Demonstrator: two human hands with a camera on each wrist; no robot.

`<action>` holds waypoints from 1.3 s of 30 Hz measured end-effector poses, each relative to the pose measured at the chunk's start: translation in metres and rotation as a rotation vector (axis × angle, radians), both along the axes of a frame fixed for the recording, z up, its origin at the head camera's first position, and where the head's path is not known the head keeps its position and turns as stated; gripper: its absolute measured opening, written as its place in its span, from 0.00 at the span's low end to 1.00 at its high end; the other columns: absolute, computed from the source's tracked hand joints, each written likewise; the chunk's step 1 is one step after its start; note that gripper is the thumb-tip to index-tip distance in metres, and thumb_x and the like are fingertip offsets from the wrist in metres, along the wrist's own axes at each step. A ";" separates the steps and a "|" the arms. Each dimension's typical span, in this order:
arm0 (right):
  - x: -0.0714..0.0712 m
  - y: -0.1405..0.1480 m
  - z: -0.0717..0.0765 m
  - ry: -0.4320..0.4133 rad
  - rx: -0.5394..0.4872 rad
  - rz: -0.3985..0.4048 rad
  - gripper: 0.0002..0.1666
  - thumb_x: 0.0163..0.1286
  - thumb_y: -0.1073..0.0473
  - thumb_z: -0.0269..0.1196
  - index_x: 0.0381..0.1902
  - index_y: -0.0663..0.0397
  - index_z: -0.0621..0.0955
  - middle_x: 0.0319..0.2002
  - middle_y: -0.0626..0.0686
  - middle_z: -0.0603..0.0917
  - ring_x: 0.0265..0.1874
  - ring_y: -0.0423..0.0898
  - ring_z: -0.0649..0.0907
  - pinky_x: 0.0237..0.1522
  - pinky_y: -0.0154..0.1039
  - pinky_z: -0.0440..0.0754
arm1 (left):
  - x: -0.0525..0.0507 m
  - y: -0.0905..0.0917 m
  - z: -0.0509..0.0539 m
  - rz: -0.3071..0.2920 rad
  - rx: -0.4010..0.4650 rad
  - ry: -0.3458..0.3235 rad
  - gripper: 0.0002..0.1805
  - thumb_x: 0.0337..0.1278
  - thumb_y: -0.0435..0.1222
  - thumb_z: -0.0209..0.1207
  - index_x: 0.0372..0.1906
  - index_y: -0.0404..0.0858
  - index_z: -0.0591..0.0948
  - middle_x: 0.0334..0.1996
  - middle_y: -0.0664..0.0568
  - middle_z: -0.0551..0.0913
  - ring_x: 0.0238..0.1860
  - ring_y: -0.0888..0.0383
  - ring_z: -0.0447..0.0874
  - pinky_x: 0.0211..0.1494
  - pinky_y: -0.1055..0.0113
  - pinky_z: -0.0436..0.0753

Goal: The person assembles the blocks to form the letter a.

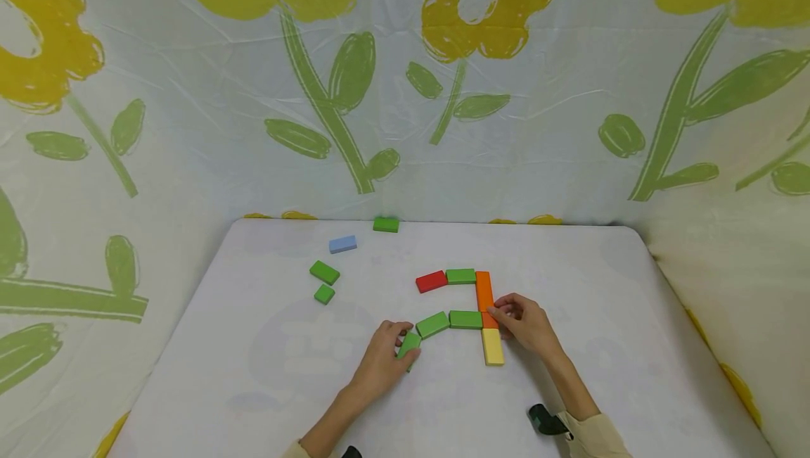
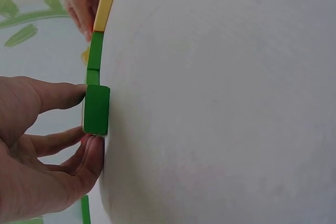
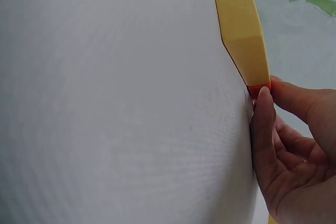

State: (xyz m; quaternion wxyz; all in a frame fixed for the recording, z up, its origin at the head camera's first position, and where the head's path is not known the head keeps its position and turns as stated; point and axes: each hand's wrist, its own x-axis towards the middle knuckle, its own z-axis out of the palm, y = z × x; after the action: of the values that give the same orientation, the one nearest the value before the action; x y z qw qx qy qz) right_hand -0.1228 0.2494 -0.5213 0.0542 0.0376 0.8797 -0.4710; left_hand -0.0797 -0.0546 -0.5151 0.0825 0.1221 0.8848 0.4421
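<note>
My left hand [image 1: 382, 358] pinches a green block [image 2: 97, 109] between thumb and finger at the left end of the lower row. Beside it, a tilted green block [image 1: 433, 325] and a level green block [image 1: 465, 320] lead right to a short orange block [image 1: 490, 321]. My right hand [image 1: 530, 324] pinches that orange block, with fingertips on its edges in the right wrist view. Below it stands a yellow block [image 1: 493, 347], and above it a long orange block [image 1: 484, 290]. From its top, a green block [image 1: 460, 276] and a red block [image 1: 432, 281] run left.
Loose on the white table [image 1: 253, 387] at the back left lie a blue block [image 1: 343, 244], a green block [image 1: 325, 273] and a smaller green block [image 1: 325, 294]. Another green block [image 1: 386, 224] is at the back edge. A flower-printed curtain [image 1: 544, 134] surrounds the table.
</note>
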 end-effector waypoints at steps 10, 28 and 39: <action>-0.001 -0.001 -0.001 -0.002 0.000 -0.011 0.17 0.71 0.55 0.70 0.49 0.64 0.82 0.35 0.53 0.83 0.30 0.46 0.78 0.26 0.33 0.80 | 0.000 0.001 -0.002 0.012 -0.019 0.003 0.23 0.64 0.35 0.69 0.60 0.31 0.79 0.46 0.48 0.76 0.46 0.54 0.76 0.47 0.64 0.81; 0.000 0.000 -0.001 -0.001 -0.001 -0.007 0.19 0.71 0.53 0.70 0.49 0.63 0.82 0.35 0.52 0.83 0.31 0.46 0.78 0.27 0.33 0.81 | -0.001 -0.005 0.000 0.003 0.009 0.031 0.22 0.65 0.34 0.67 0.60 0.30 0.79 0.47 0.45 0.77 0.42 0.53 0.76 0.43 0.66 0.78; 0.001 0.000 -0.001 -0.010 -0.046 -0.006 0.19 0.71 0.54 0.70 0.49 0.64 0.82 0.35 0.54 0.82 0.30 0.46 0.79 0.27 0.36 0.84 | -0.003 -0.006 -0.001 0.004 0.022 0.023 0.21 0.65 0.33 0.67 0.60 0.29 0.79 0.47 0.45 0.77 0.41 0.54 0.75 0.41 0.67 0.77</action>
State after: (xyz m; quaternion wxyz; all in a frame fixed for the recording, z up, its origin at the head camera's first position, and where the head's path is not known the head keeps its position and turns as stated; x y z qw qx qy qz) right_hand -0.1219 0.2496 -0.5220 0.0579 0.0413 0.8683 -0.4910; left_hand -0.0827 -0.0609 -0.5160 0.0701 0.1264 0.8810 0.4505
